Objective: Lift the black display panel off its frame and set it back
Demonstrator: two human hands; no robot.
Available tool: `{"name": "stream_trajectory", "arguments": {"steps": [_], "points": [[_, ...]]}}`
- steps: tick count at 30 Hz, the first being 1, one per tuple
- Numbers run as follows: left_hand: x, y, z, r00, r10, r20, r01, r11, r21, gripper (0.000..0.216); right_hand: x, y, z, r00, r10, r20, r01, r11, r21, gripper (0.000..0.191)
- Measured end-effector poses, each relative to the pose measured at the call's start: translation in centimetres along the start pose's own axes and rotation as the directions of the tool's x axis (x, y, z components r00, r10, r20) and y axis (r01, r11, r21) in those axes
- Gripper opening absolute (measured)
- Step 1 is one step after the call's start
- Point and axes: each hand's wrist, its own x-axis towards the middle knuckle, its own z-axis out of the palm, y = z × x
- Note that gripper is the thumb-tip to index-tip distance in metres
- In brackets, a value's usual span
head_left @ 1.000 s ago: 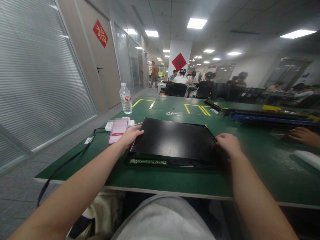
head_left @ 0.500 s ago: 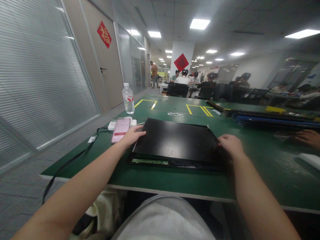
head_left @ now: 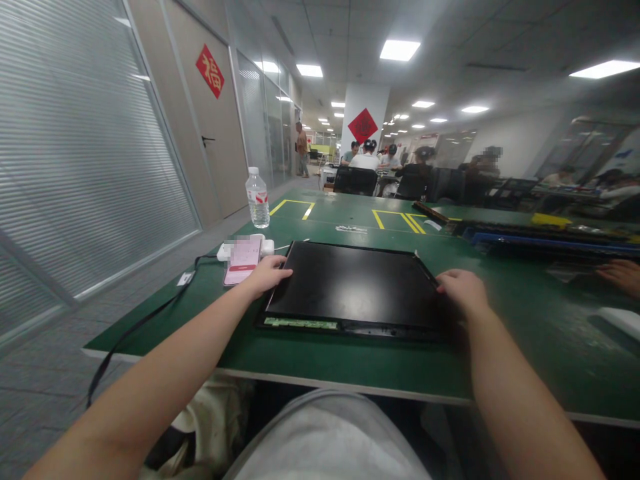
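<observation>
“Where the left hand (head_left: 271, 275) and right hand (head_left: 464, 293) grip opposite edges, how far along is the screen (head_left: 350, 283)?”

“Apparently laid into its black frame (head_left: 390, 330) on the counter (head_left: 515, 333), with the green circuit strip (head_left: 300, 324) uncovered. Fingers of both hands clasp its edges; it is not yet released.”

Some fingertips of the right hand (head_left: 463, 290) are hidden at the edge of a screen (head_left: 350, 283), whose near right corner sinks into dark blur. Pixel blocks mask the upper part of a phone (head_left: 245, 259); fine print on a bottle (head_left: 259, 200) is too small to read. A cable (head_left: 125, 328) vanishes behind the left forearm (head_left: 165, 360), itself cropped at the bottom. At right, the picture's edge cuts off a co-worker's hand (head_left: 621, 273) and a white object (head_left: 621, 323), while piled parts (head_left: 540, 241) and distant people (head_left: 366, 160) are indistinct.
</observation>
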Motion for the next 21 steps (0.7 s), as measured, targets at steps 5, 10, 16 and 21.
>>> {"name": "stream_trajectory", "arguments": {"steps": [5, 10, 16, 21], "points": [[0.3, -0.5, 0.0, 0.999, 0.007, 0.032, -0.008, 1.0, 0.027, 0.022, 0.0, -0.1, -0.1, 1.0, 0.02, 0.017, -0.02, 1.0, 0.002, 0.028], [0.7, -1.0, 0.0, 0.998, 0.063, 0.008, -0.063, 0.993, 0.099, 0.019, -0.1, -0.1, -0.1, 1.0, 0.007, 0.016, -0.007, 1.0, 0.017, 0.029], [0.7, -1.1, 0.4, 0.996, 0.078, -0.051, -0.069, 0.986, 0.152, 0.012, 0.1, 0.0, 0.1, 1.0, 0.016, 0.009, -0.016, 1.0, 0.023, 0.028], [0.6, -0.9, 0.5, 0.994, 0.109, -0.032, -0.1, 0.972, 0.213, 0.021, 0.2, 0.0, 0.2, 1.0, 0.011, 0.015, -0.011, 1.0, 0.003, 0.028]]}}
